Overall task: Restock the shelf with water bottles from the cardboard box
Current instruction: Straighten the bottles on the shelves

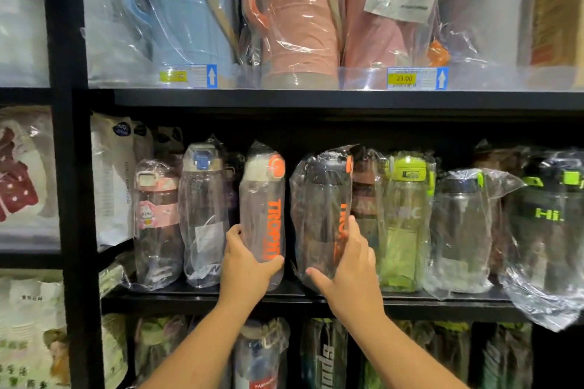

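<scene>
On the middle black shelf [316,297], two plastic-wrapped water bottles are standing upright side by side, each being gripped low down by one hand. At about seven o'clock of the picture's centre, the left hand [245,265] is wrapping its fingers [234,235] around the clear bottle with the orange cap [263,211], thumb crossing its front. At about five o'clock, the right hand [350,268] is closing around the dark bottle with orange lettering [319,215], fingers lying along its right side and thumb under its base. A narrow gap is separating the two bottles. To the right, at three o'clock, a green-capped bottle [403,218] is standing just beside the dark one; at nine o'clock a blue-capped bottle [203,215] and a pink bottle [156,218] are standing. Yellow price tags [404,78] are hanging on the shelf above.
</scene>
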### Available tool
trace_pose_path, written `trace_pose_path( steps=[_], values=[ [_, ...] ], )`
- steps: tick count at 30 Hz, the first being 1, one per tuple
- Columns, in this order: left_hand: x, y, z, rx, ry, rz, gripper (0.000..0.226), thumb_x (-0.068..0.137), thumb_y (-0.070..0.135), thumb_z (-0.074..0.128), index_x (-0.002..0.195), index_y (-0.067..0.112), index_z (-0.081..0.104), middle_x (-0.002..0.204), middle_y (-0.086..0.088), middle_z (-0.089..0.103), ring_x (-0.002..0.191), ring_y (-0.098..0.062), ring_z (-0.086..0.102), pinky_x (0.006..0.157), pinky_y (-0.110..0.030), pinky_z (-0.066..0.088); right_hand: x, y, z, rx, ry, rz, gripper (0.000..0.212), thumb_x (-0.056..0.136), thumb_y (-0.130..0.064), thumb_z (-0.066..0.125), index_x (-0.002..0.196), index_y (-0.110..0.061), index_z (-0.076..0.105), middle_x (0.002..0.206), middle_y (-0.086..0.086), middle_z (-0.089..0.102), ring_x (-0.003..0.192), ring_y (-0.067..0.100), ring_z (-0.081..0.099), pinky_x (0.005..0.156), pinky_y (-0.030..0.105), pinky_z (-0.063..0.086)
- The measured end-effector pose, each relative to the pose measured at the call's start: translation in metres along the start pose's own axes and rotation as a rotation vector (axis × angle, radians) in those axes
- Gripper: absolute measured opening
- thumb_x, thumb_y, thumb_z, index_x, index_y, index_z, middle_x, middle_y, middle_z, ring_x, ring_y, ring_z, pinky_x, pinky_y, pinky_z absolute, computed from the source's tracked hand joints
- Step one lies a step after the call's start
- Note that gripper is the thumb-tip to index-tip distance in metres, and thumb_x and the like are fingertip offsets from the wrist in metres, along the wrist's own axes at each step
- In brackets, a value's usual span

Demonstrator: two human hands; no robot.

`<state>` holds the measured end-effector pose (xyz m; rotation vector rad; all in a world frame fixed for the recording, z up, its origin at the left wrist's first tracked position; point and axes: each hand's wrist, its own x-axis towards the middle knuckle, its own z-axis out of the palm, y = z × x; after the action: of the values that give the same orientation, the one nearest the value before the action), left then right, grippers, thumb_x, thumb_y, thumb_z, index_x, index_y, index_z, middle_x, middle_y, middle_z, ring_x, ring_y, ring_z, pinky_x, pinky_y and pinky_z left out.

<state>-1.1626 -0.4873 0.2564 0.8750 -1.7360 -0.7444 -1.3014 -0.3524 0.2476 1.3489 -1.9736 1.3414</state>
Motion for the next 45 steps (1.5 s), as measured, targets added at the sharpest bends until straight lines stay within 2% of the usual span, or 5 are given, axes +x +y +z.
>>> trace_pose_path(
  steps=[8,13,22,27,45],
  values=[
    [0.002,-0.015,-0.010,0.030,-0.075,0.071,0.098,0.076,0.034,0.086,0.155,0.019,0.028,0.143,-0.003,0.049,0.129,-0.020,0.051,0.108,-0.041,0.044,0.004,0.003,0.013,-0.018,-0.013,0.061,0.117,0.079,-0.046,0.081,0.160,-0.018,0.002,0.137,0.001,0.027,0.126,0.023,0.039,0.104,0.040,0.044],
    [0.005,-0.012,-0.013,-0.043,-0.142,0.005,0.072,0.080,0.025,0.084,0.136,0.019,0.040,0.112,0.011,0.061,0.108,-0.015,0.060,0.079,-0.020,0.043,0.000,0.009,0.017,0.071,-0.007,0.105,0.111,0.078,-0.047,0.082,0.159,-0.027,0.009,0.131,-0.013,0.023,0.126,0.015,0.038,0.094,0.030,0.041],
    [-0.044,-0.029,-0.030,0.338,-0.135,0.288,0.107,0.088,0.049,0.068,0.160,0.013,-0.002,0.167,0.002,0.006,0.153,-0.014,0.008,0.122,-0.027,0.013,-0.002,0.006,0.020,0.023,0.107,0.119,0.081,0.077,-0.059,0.059,0.149,-0.031,0.033,0.135,-0.001,0.035,0.123,0.022,0.039,0.104,0.049,0.038],
    [-0.072,-0.062,-0.035,0.568,-0.125,0.456,0.094,0.069,0.061,0.054,0.146,0.009,0.039,0.149,-0.016,0.048,0.128,-0.028,0.045,0.118,-0.038,0.017,0.001,0.003,0.018,0.223,-0.015,0.188,0.089,0.076,-0.043,0.078,0.146,-0.038,0.024,0.136,-0.016,0.043,0.116,0.002,0.051,0.098,0.038,0.048],
    [-0.062,-0.102,-0.020,0.796,0.050,0.698,0.064,0.093,0.064,0.030,0.138,0.022,0.049,0.142,-0.018,0.050,0.116,-0.039,0.050,0.111,-0.051,0.022,0.010,-0.003,0.016,0.325,-0.160,0.265,0.122,0.067,-0.057,0.083,0.153,-0.044,-0.002,0.155,-0.010,0.031,0.136,0.004,0.039,0.115,0.036,0.037]
  ],
)
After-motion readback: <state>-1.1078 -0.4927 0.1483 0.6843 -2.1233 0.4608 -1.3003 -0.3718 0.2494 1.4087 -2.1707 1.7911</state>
